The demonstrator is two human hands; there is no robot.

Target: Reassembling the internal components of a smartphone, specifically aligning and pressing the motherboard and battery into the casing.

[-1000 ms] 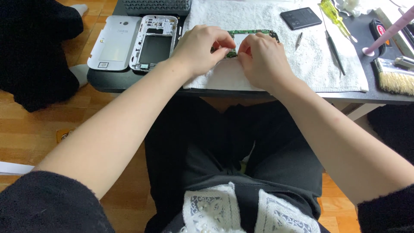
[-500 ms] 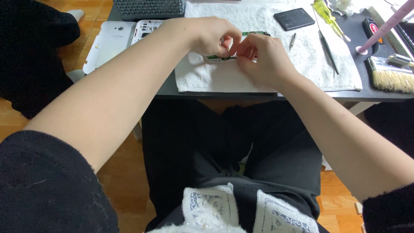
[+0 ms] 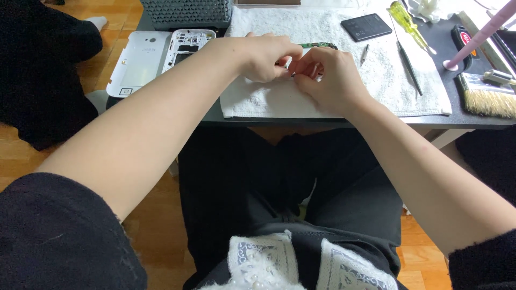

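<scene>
I am pinching the green circuit board [image 3: 317, 46] between left hand [image 3: 266, 56] and right hand [image 3: 328, 75], over the white towel [image 3: 344, 91] on the counter [image 3: 473, 121]. I am judging light, edge-only fingertip pressure best here.

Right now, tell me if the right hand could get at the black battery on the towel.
Probably yes. The right hand rests on the white towel, and the black battery lies just beyond it with only bare towel between. The hand is busy with a small part, though.

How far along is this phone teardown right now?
Done: the white back cover is off and the open phone frame lies beside it. In hand: left hand and right hand work a green circuit board over the white towel. Left: cannot tell.
</scene>
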